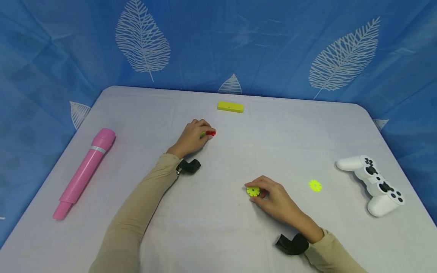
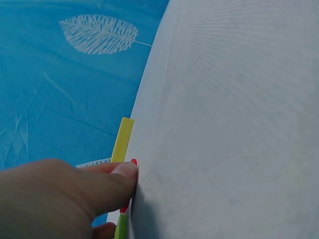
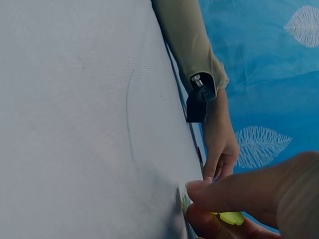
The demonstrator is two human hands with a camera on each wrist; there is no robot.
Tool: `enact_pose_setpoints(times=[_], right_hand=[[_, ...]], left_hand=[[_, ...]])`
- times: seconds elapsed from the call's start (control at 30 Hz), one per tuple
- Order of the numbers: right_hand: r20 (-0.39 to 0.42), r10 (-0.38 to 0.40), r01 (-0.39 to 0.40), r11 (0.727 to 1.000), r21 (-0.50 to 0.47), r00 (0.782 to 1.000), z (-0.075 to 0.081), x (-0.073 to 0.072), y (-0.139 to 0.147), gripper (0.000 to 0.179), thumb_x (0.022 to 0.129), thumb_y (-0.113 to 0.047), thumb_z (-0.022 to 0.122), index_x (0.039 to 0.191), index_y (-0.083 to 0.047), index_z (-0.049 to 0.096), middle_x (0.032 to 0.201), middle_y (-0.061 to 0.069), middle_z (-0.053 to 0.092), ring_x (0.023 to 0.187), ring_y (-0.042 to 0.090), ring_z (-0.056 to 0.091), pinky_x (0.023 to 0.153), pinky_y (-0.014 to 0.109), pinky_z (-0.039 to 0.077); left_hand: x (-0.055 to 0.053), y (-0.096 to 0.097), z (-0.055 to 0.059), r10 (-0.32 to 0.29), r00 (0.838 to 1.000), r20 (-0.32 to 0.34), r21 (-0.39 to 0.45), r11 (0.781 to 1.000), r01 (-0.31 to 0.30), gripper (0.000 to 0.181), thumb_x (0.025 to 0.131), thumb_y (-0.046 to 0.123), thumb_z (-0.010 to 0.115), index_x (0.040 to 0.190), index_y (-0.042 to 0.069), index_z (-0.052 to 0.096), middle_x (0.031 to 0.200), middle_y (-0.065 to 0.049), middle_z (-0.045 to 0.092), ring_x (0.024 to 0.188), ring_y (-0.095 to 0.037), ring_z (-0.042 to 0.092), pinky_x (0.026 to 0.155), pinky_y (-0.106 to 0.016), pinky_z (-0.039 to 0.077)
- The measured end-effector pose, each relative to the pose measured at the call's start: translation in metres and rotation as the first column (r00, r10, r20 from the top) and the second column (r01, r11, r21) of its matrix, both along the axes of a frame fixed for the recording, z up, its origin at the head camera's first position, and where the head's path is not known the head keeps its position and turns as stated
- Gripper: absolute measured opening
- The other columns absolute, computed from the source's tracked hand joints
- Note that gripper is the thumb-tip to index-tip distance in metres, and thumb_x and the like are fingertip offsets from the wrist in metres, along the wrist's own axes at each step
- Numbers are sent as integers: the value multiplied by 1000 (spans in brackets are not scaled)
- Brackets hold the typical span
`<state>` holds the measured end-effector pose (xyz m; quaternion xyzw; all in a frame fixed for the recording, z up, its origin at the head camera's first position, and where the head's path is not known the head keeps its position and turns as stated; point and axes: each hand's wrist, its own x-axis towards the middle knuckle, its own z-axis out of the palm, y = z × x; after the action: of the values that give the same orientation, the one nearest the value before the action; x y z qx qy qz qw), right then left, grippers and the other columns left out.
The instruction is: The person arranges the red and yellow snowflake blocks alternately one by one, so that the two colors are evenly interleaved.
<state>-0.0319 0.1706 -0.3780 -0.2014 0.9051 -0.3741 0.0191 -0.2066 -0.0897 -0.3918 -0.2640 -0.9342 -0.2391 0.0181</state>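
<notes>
My left hand (image 1: 192, 137) pinches a small red notched disc (image 1: 212, 133) between thumb and fingers, low over the far middle of the table. Beside that disc, a green piece (image 1: 203, 134) shows partly under the hand; whether the two are joined, I cannot tell. Nearer the front, my right hand (image 1: 274, 199) holds a yellow notched disc (image 1: 253, 191) by its edges. Fingers hide much of this disc (image 2: 133, 161) in neither head view spot, but the right wrist view shows only a yellow part (image 3: 232, 218). Another yellow notched disc (image 1: 315, 185) lies flat to the right.
A yellow block (image 1: 230, 107) lies near the back edge of the white table (image 1: 290, 125). On the left is a long pink tube (image 1: 83, 174) with a silver band. A white game controller (image 1: 372, 184) lies at the right. Blue leaf-print cloth (image 1: 218, 41) hangs behind.
</notes>
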Motion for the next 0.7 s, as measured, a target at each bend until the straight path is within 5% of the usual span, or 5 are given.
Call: enact_pose_setpoints(times=[0.33, 0.7], right_hand=[[-43, -57, 56, 998, -10, 997, 10, -20, -3, 37, 70, 5, 71, 104, -9, 67, 95, 0, 63, 64, 3, 48, 58, 21, 45], [24, -204, 204, 979, 0, 979, 29, -68, -32, 32, 75, -4, 69, 106, -9, 66, 102, 10, 64, 77, 20, 61, 65, 29, 48]], left_hand=[[1, 0, 2, 6, 1000, 9, -12, 1000, -5, 25, 90, 24, 56, 111, 15, 66, 112, -3, 58, 104, -23, 47, 87, -40, 37], [1, 1, 1, 14, 1000, 10, -13, 1000, -13, 26, 90, 24, 56, 112, 15, 66, 113, -3, 57, 104, -23, 46, 86, -40, 37]])
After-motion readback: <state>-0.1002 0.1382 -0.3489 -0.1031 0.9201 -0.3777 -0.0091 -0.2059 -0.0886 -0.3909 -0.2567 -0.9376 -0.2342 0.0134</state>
